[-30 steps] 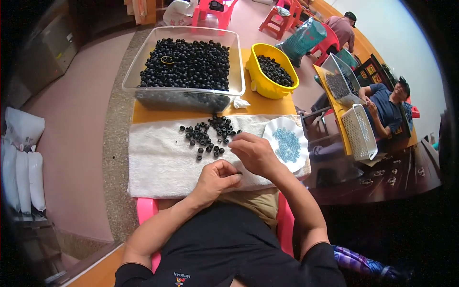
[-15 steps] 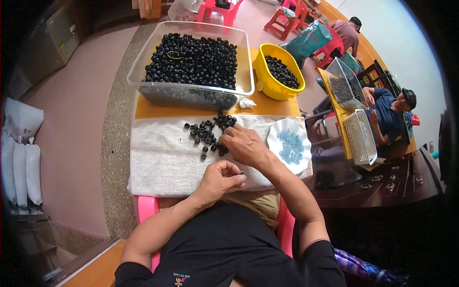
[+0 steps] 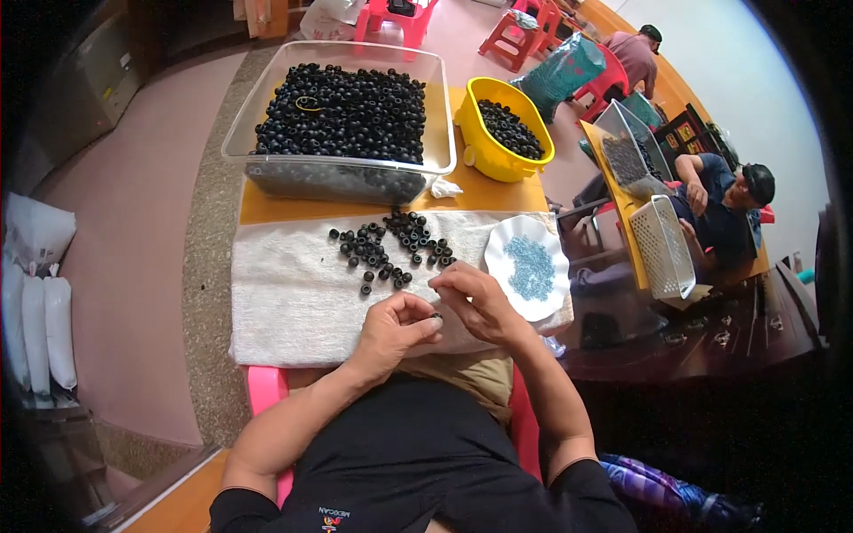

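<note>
My left hand (image 3: 391, 338) is just above the near part of a white towel (image 3: 284, 289), a small black bead (image 3: 436, 316) pinched between thumb and forefinger. Close by on the right, my right hand (image 3: 480, 304) has its fingertips drawn together; what they hold, if anything, is too small to tell. Beyond both hands, a loose spread of round black beads (image 3: 374, 253) with holes lies on the towel. To the right of them stands a white wavy-rimmed plate (image 3: 559, 289) holding tiny pale-blue pieces (image 3: 530, 266).
A clear plastic bin (image 3: 233, 147) full of black beads stands at the back, with a yellow tub (image 3: 484, 160) of them to its right. Crumpled white tissue (image 3: 445, 188) lies between. At right, a person (image 3: 724, 204) sits by a white perforated basket (image 3: 662, 253).
My right hand has drawn back from the loose beads toward my left hand, its fingertips now pinched. Some beads lie more spread out. My left hand keeps its bead.
</note>
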